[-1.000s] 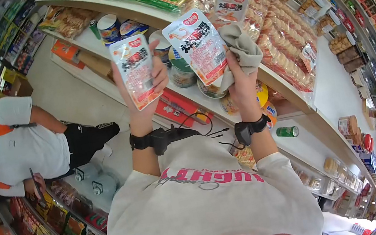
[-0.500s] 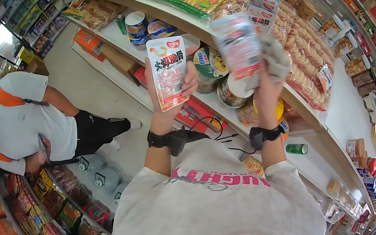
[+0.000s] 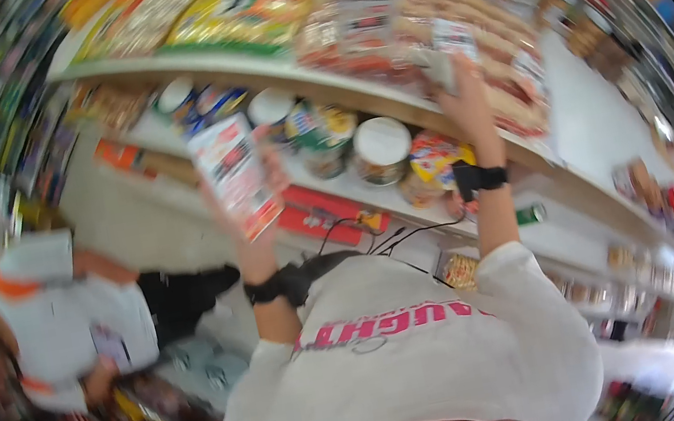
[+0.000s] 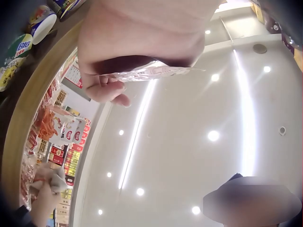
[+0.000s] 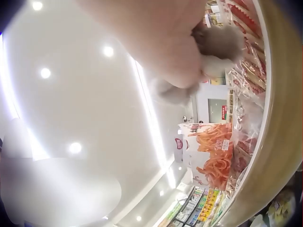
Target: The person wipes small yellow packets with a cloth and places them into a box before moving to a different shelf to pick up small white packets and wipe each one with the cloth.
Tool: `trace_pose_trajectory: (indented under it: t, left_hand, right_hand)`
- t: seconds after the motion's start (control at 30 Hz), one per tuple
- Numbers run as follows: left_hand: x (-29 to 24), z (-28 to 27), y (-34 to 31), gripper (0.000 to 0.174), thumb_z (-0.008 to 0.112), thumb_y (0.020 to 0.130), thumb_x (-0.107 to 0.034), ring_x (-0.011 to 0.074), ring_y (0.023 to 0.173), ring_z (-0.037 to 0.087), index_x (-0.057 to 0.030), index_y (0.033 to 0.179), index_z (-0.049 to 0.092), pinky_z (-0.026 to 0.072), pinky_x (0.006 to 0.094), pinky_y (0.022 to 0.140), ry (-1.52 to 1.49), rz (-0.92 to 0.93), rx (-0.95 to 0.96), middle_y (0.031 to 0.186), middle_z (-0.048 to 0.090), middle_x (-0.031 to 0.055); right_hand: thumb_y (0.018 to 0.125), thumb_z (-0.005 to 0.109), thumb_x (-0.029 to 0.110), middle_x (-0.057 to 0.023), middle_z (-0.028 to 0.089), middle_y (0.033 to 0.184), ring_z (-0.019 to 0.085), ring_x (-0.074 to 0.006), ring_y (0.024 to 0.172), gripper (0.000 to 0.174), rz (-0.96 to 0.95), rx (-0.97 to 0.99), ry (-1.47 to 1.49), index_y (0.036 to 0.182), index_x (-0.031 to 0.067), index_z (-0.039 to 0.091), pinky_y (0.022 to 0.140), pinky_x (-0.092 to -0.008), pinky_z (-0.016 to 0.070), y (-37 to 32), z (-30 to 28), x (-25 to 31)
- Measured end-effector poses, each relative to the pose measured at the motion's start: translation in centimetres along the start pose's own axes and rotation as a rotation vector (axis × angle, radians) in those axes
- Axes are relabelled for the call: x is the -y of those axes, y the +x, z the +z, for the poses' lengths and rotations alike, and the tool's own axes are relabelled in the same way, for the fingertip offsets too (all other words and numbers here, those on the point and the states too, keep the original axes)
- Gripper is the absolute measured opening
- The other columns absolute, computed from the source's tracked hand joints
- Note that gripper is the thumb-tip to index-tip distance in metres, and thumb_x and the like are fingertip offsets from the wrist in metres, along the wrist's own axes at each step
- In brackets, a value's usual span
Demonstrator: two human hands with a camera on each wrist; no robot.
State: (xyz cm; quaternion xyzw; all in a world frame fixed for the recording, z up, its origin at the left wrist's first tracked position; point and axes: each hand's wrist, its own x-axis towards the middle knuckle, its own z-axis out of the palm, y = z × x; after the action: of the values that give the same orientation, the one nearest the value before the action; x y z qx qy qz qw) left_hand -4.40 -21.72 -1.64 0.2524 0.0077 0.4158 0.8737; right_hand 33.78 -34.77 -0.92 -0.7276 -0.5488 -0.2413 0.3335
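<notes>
My left hand holds a white and red snack packet, printed side facing up; the left wrist view shows that packet's crinkled edge under the palm. Over the upper shelf, my right hand grips a grey cloth, blurred in the right wrist view. A similar packet appears at the right fingertips; whether they still hold it I cannot tell. To its left, a display box of packets stands on the bagged snacks.
Below the upper shelf's edge are tubs, including a white-lidded one, and a red box. Black cables hang near my waist. A person in a white shirt is at the left, beside lower snack shelves.
The view has shifted and blurred. My right hand, with cloth, has moved away from the left hand and farther over the bagged snacks. My left hand still holds its packet.
</notes>
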Motion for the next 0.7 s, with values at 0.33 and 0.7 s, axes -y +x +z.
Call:
trace_pose_trajectory:
  t: [0.33, 0.7]
  left_hand:
    - [-0.7, 0.2, 1.3, 0.086, 0.047, 0.098, -0.066, 0.0255, 0.080, 0.058, 0.0038, 0.149, 0.040, 0.0501, 0.0346, 0.067, -0.031, 0.037, -0.099, 0.103, 0.064, 0.0176]
    - [-3.0, 0.7, 0.2, 0.082, 0.034, 0.102, -0.067, 0.0408, 0.104, 0.067, 0.0037, 0.143, 0.044, 0.0582, 0.0407, 0.088, -0.107, 0.195, -0.024, 0.129, 0.057, 0.0350]
  right_hand:
    - [0.086, 0.073, 0.028, -0.0327, 0.053, 0.139, 0.054, -0.0458, 0.127, 0.068, 0.538, -0.007, -0.361, 0.139, -0.0069, 0.048, 0.107, -0.0486, 0.0435, -1.7, -5.9, -10.5]
    - [0.084, 0.076, 0.028, -0.0248, 0.070, 0.117, 0.069, -0.0415, 0.101, 0.050, 0.557, -0.355, -0.233, 0.123, -0.0021, 0.068, 0.089, -0.0475, 0.0538, -1.7, -5.9, -12.8]
